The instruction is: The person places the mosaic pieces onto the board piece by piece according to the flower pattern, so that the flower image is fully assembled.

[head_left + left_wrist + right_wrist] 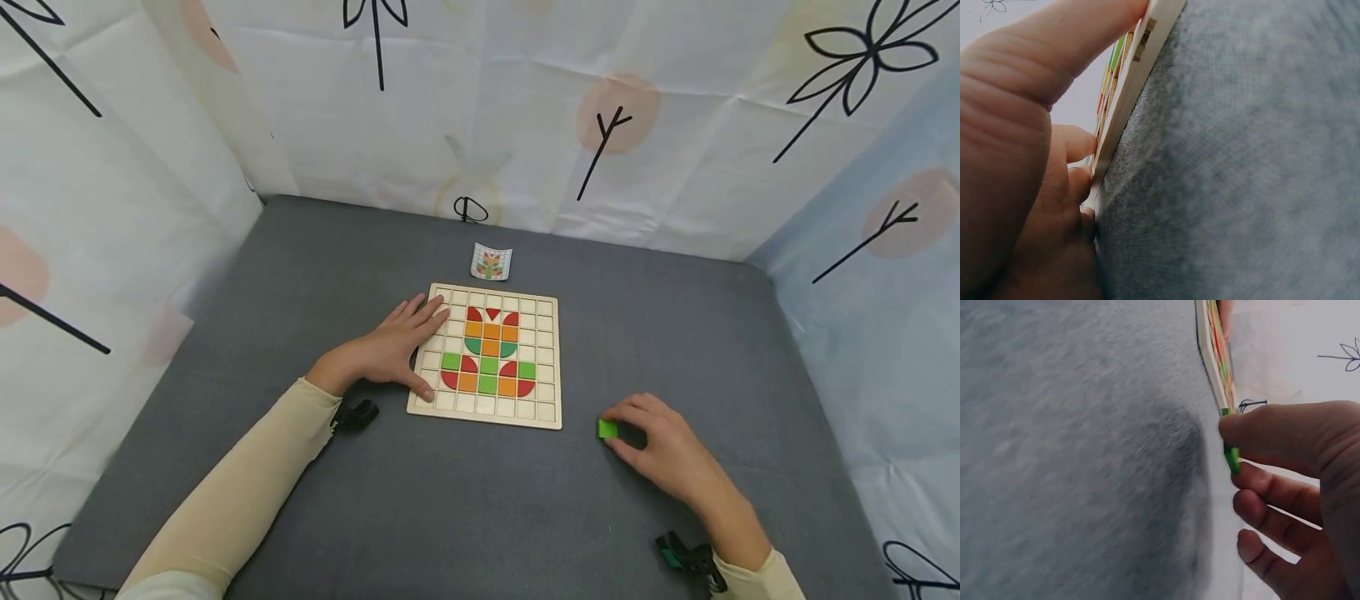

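Note:
A square wooden grid board (542,333) lies on the grey table, with red, orange and green tiles (489,367) set in its middle cells. My left hand (386,346) rests on the board's left edge, fingers spread over the upper part and thumb near the lower corner. In the left wrist view the thumb (1079,50) lies along the board's pale side. Right of the board, my right hand (660,446) pinches a bright green square tile (607,429) between thumb and fingertips. The thumb covers part of this tile (1233,460) in the right wrist view.
Just beyond the board lies a small card (491,262) printed with a coloured tile pattern on a grid. White cloth (510,117) with plant drawings encloses the table (487,508) at the back and both sides. Each wrist wears a black strap device.

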Available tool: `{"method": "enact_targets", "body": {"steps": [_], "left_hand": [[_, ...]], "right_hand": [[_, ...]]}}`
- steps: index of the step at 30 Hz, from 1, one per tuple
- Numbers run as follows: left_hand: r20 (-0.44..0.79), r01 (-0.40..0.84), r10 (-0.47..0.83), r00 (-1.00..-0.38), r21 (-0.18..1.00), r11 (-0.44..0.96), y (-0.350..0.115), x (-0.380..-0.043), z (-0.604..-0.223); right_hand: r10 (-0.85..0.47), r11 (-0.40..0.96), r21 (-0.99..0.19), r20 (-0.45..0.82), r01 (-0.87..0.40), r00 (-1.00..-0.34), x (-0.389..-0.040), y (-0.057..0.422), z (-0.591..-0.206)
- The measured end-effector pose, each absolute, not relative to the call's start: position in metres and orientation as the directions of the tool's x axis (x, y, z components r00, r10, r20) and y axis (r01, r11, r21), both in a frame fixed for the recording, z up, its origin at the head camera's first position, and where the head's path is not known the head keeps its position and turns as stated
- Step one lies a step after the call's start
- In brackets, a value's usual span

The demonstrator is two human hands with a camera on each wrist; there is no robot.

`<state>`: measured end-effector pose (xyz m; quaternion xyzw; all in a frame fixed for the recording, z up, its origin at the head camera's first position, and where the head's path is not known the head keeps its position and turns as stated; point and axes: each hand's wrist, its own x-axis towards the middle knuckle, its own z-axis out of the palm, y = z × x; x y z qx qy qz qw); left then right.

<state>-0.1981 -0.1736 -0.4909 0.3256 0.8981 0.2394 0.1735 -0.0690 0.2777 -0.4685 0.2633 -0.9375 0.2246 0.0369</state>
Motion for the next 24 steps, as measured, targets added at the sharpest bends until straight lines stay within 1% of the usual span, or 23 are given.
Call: {"method": "enact_targets", "body": {"steps": [4, 8, 15, 22, 24], "left_hand": [[-0.159, 0.501, 0.669, -0.726, 0.544, 0.673, -0.172, -0.197, -0.489], [-0.165, 0.500, 0.670, -0.724, 0.544, 0.674, -0.171, -0.197, -0.488], [-0.159, 0.504, 0.667, -0.728, 0.535, 0.678, -0.171, -0.200, -0.492], [-0.161, 0.502, 0.668, -0.727, 0.540, 0.676, -0.172, -0.200, -0.492], [-0.157, 0.502, 0.668, -0.727, 0.542, 0.674, -0.173, -0.199, -0.492]], "right_hand": [[-0.481, 0.735, -0.387, 0.280, -0.556, -0.831, -0.074, 0.269, -0.466], [-0.522, 0.686, -0.386, 0.329, -0.617, -0.787, -0.081, 0.253, -0.463], [-0.589, 0.602, -0.403, 0.360, -0.690, -0.724, -0.096, 0.218, -0.457], [-0.645, 0.552, -0.423, 0.330, -0.719, -0.689, -0.109, 0.183, -0.456], [-0.663, 0.530, -0.418, 0.337, -0.738, -0.668, -0.113, 0.175, -0.459]]}}
